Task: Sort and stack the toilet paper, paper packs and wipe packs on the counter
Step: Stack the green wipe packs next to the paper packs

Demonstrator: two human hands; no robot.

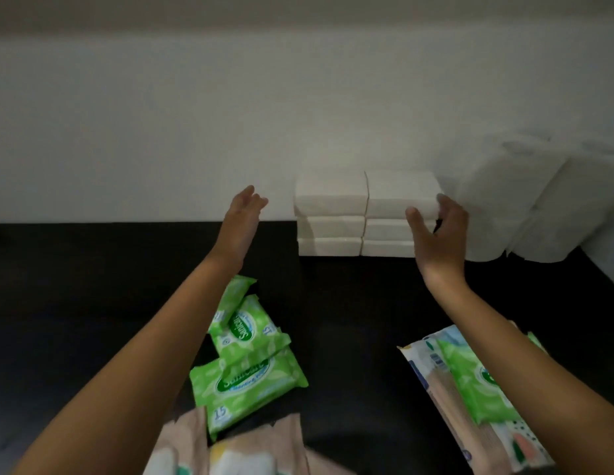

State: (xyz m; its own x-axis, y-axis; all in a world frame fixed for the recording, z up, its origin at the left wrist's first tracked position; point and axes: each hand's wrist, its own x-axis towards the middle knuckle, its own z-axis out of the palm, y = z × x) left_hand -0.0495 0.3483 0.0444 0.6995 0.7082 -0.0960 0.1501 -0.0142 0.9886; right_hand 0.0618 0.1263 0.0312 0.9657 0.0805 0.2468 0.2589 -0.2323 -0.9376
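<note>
Against the wall, on the dark counter [93, 286], white paper packs [329, 214] stand in 2 stacks of 3, side by side. Right of the stacks, touching them, sit toilet paper rolls [525, 200]. The right hand [439, 241] cups the right end of the top pack, thumb before its front face, fingers curved round its side; whether it clamps cannot be told. Left of the stacks the left hand [242, 217] hovers, fingers straight, holding nothing. Before the stacks, green wipe packs [247, 354] lie heaped.
</note>
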